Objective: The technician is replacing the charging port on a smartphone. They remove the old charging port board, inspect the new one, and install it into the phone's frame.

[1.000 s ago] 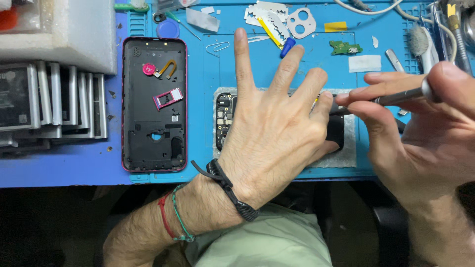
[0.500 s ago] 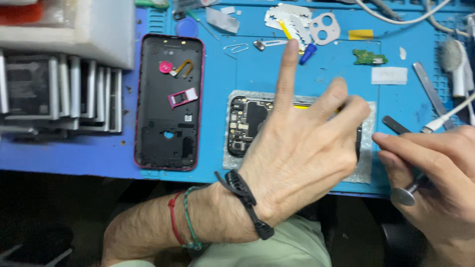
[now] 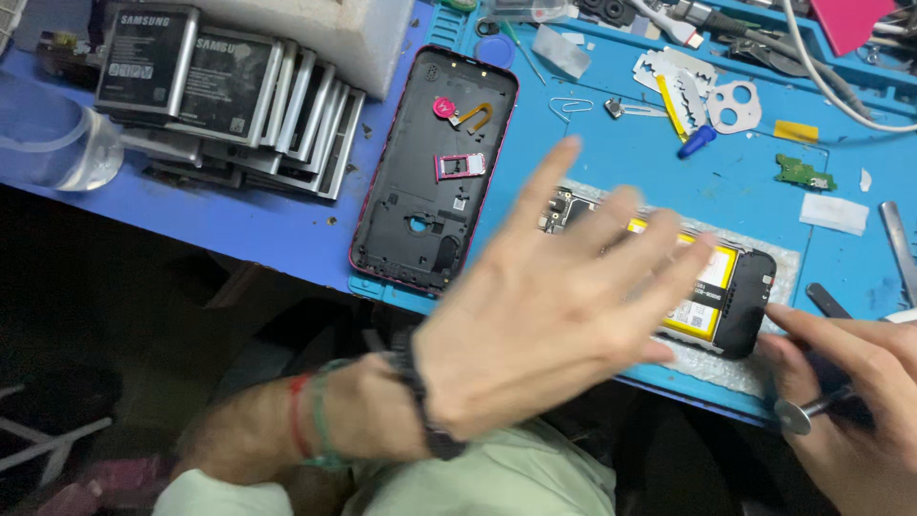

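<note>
My left hand (image 3: 564,315) hovers with fingers spread over an opened phone (image 3: 735,291), whose yellow battery and black lower cover show past the fingers. The hand is blurred and holds nothing. My right hand (image 3: 850,401) sits at the lower right, closed around a metal-ended tool (image 3: 807,413), beside the phone's lower end. A black phone back cover (image 3: 435,172) with a pink rim lies to the left on the blue mat (image 3: 611,153); a pink tray and a small flex part rest inside it.
A row of phone batteries (image 3: 229,96) lies at the upper left beside a clear plastic container (image 3: 53,134). Razor blades, a camera bezel (image 3: 734,105), a small green board (image 3: 802,174), cables and metal tools crowd the mat's far and right sides.
The view has swung so the bench sits tilted. My left hand has lifted and slid left off the phone, uncovering the battery. My right hand has dropped lower with the tool.
</note>
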